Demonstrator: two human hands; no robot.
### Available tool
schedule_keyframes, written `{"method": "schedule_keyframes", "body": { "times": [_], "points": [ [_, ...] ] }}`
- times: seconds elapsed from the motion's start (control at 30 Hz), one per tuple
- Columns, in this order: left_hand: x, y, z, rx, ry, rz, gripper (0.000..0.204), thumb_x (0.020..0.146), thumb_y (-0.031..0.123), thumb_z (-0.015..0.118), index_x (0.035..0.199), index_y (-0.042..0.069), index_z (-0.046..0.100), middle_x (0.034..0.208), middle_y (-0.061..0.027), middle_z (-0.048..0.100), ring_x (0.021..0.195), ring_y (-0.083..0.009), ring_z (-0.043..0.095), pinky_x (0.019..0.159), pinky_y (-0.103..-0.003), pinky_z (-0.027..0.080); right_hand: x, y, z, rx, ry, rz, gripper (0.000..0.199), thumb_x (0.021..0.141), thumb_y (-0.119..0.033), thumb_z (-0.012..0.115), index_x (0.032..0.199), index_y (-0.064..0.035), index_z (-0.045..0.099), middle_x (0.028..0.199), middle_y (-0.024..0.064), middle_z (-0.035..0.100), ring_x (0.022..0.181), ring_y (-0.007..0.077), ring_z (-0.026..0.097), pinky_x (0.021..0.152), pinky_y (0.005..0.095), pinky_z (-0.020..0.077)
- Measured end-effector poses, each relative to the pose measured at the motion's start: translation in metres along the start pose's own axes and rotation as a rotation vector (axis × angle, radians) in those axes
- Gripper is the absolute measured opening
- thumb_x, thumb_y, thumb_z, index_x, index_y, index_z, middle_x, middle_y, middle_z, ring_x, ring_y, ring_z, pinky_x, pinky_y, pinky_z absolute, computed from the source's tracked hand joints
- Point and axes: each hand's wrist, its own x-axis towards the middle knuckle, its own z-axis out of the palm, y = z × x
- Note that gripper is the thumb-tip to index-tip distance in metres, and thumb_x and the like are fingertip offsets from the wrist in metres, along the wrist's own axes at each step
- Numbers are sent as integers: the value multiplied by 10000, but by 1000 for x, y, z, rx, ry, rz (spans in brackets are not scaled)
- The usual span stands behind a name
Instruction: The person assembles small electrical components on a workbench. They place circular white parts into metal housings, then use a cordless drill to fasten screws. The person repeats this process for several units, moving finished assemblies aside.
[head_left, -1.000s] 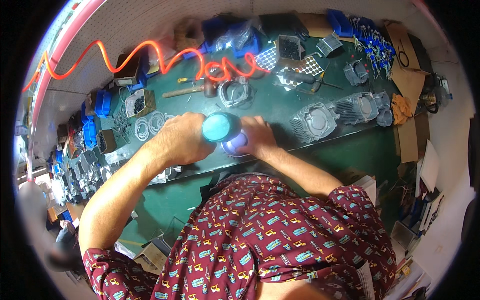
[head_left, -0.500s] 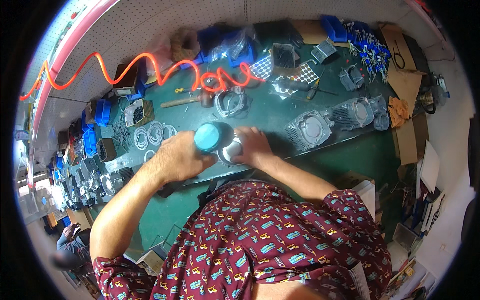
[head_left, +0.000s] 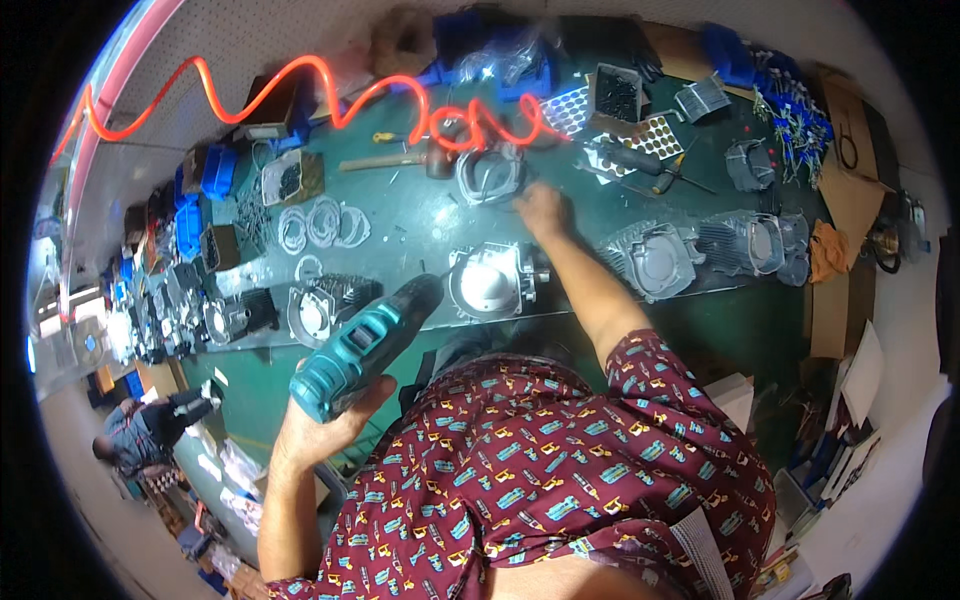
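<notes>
My left hand [head_left: 335, 425] is wrapped round the grip of a teal and black cordless drill [head_left: 352, 355], held above the table's front edge. Its dark nose points away from me and to the right. Beyond it, a grey cast-metal housing [head_left: 487, 281] with a round silver dome lies flat at the front of the table, touched by neither hand. My right hand [head_left: 545, 212] is stretched over the table beside a stack of pale rings [head_left: 489, 177]. Its fingertips are blurred and partly hidden, so whether it grips a ring cannot be seen.
Finned metal housings [head_left: 655, 262] stand right and left along the front edge. Behind lie a wooden mallet [head_left: 385, 161], loose gaskets [head_left: 322, 220], a black power tool [head_left: 630, 155] and screw boxes. An orange coiled hose [head_left: 330, 85] hangs across the back. Someone sits far left.
My left hand has drawn the drill back toward me and to the left, off the housing, and tipped it over. My right hand has left the housing and moved out to the rings.
</notes>
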Motion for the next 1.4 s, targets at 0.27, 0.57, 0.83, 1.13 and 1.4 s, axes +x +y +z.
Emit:
{"method": "schedule_keyframes", "body": {
  "times": [0.27, 0.57, 0.83, 1.13, 1.4],
  "points": [
    [-76, -62, 41, -66, 239, -217, 210, 898, 128, 778, 1071, 72, 672, 884, 4, 660, 790, -133, 597, 716, -321, 502, 2, 8, 10, 4, 97, -108, 252, 913, -270, 676, 966, -23, 672, 986, 247, 694, 970, 467, 652, 829, 534, 530],
    [-73, -98, 42, -89, 196, -87, 254, 923, 153, 762, 1155, 81, 688, 944, -9, 670, 832, -140, 602, 762, -321, 508, -78, -52, -88, 1000, -78, -36, 201, 886, -22, 731, 1064, 52, 675, 900, 96, 725, 751, 151, 698, 706, 269, 587],
    [-42, -112, 29, -408, 60, 186, 388, 922, 80, 726, 1288, 25, 611, 1079, -43, 675, 879, -136, 628, 788, -307, 522, -157, -92, -142, 1386, -516, -31, 178, 948, -62, 702, 1104, 18, 664, 965, 89, 716, 848, 181, 711, 750, 318, 618],
    [-62, -131, 25, -549, 118, 129, 379, 878, 189, 747, 1187, -9, 651, 955, -63, 687, 792, -163, 649, 756, -317, 527, -180, -111, -148, 1327, -596, -40, 170, 957, -97, 702, 1093, 2, 672, 947, 85, 715, 839, 163, 713, 756, 306, 616],
    [-89, -159, 19, -681, 119, 73, 356, 853, 72, 767, 1191, 33, 662, 1040, -49, 707, 849, -140, 658, 772, -303, 548, -166, -134, -160, 1015, -986, -24, 261, 951, -174, 728, 1104, 29, 672, 916, 91, 702, 721, 129, 676, 642, 263, 595]
  ]
}}
